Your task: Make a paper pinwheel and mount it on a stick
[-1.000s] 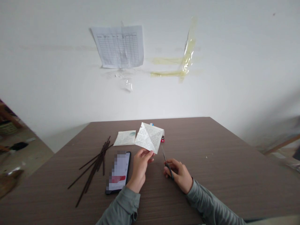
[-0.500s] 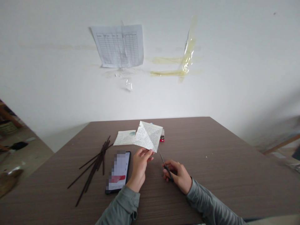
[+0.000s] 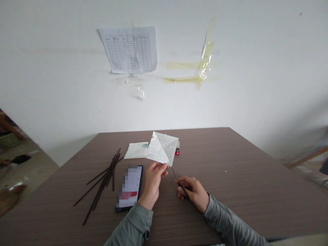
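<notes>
My left hand pinches the near corner of a square sheet of printed paper. A diagonal crease runs across the sheet, which is held up above the table. In my right hand is a pair of scissors with dark handles. Its thin blades point up and left, and their tip meets the paper's near corner beside my left fingertips. Whether the tip is cutting the corner I cannot tell.
A second piece of paper lies behind on the brown table. Several dark thin sticks are heaped at left, beside a phone. A small red and white box is partly hidden by the held sheet. A wall stands behind.
The scissors have shifted slightly left, and the blades look closer together at the paper's corner. My left hand and the sheet have hardly moved.
</notes>
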Demonstrator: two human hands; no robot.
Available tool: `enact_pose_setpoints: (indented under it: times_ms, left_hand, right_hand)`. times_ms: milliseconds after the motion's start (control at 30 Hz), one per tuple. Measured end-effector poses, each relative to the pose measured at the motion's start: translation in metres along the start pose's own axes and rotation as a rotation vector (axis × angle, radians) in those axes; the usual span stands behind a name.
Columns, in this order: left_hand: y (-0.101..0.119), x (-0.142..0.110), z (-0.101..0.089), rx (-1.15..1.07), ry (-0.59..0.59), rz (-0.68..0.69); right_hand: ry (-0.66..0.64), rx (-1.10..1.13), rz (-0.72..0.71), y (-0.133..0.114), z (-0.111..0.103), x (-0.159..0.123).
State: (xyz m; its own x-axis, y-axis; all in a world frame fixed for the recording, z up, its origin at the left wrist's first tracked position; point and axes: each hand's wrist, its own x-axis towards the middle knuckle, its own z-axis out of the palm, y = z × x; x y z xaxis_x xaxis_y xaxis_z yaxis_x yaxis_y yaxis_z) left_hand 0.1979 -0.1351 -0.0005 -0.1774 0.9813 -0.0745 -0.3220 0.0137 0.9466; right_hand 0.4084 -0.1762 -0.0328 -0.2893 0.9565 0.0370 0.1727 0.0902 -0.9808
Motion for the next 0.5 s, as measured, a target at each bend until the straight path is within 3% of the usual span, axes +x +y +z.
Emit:
enact_pose_setpoints:
  times_ms: [500]
  left_hand:
    - [0.001, -0.001, 0.000, 0.018, 0.002, -0.004]
  right_hand:
    - [0.027, 0.022, 0.020, -0.014, 0.004, -0.004]
